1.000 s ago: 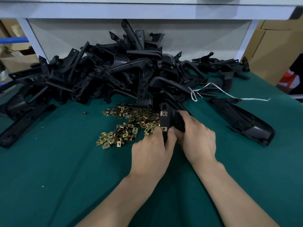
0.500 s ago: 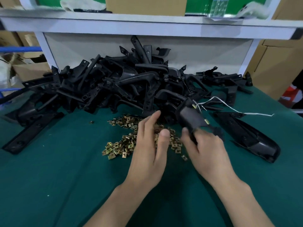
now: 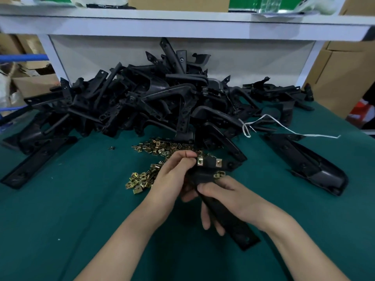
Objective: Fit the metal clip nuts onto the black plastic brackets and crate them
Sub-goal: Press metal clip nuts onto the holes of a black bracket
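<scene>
Black plastic bracket [image 3: 233, 226] is held above the green table [image 3: 60, 220], three clip nuts [image 3: 200, 160] fitted on it; left hand [image 3: 172, 179] pinches its top end; right hand [image 3: 229, 197] grips its middle.

Bracket heap [image 3: 152, 102] blocking the table's back, clip nuts [image 3: 154, 148] littering its foot, shelf [image 3: 182, 27] overhanging, lone bracket [image 3: 304, 161] crowding right, bare green mat [image 3: 67, 220] stretching front left.

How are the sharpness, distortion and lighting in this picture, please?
Head view: wide-angle distortion slightly bows the white shelf edge; items on it are blurred; the bracket in the left hand and right hand, with its clip nuts, is fairly sharp; light is soft, even, yet the bracket pile loses detail.
</scene>
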The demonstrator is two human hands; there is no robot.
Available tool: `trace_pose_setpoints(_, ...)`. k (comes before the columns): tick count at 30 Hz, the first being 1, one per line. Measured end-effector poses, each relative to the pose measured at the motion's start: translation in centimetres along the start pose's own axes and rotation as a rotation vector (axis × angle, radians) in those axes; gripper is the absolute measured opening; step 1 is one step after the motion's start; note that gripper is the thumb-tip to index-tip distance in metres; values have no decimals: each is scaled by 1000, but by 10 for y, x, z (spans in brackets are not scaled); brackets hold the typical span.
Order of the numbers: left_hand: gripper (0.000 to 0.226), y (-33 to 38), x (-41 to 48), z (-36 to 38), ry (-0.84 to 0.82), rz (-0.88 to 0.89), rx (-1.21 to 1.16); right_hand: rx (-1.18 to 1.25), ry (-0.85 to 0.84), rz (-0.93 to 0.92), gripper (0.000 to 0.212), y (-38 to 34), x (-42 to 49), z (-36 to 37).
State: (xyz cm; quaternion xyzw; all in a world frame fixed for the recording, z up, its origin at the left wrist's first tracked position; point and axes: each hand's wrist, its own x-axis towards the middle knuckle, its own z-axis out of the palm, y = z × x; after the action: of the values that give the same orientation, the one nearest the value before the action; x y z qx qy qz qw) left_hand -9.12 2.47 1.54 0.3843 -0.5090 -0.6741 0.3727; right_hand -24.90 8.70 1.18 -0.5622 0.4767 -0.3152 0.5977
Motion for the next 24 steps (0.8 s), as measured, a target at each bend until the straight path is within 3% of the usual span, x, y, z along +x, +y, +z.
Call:
trace_pose_setpoints(4, 10, -2, 0, 1, -22, -3, 64, 54, 12, 50, 73, 2, 4, -2)
trace_pose_setpoints(7, 15, -2, 1, 0, 55, 30, 85, 45, 224, 114, 96, 6, 7, -8)
trace_pose_setpoints(8, 16, -1, 1, -1, 75, 41, 67, 23, 333, 123, 96, 8, 8, -10)
trace_pose_setpoints(10, 19, 0, 1, -3, 109, 53, 26, 33, 519, 47, 75, 10, 9, -9)
trace_pose_setpoints(12, 16, 1, 2, -3, 118, 58, 11, 96, 608, -147, 45, 8, 9, -6)
trace_pose_setpoints(14, 12, 0, 1, -1, 93, 68, 28, 109, 637, -284, 31, 5, 9, -3)
trace_pose_setpoints(20, 33, -8, -7, 8, 152, 213, 91, 6, 669, -351, 32, 8, 13, 6)
trace_pose_setpoints(24, 34, -8, -12, 10, 142, 309, 140, -36, 680, -378, 33, 8, 13, 6)
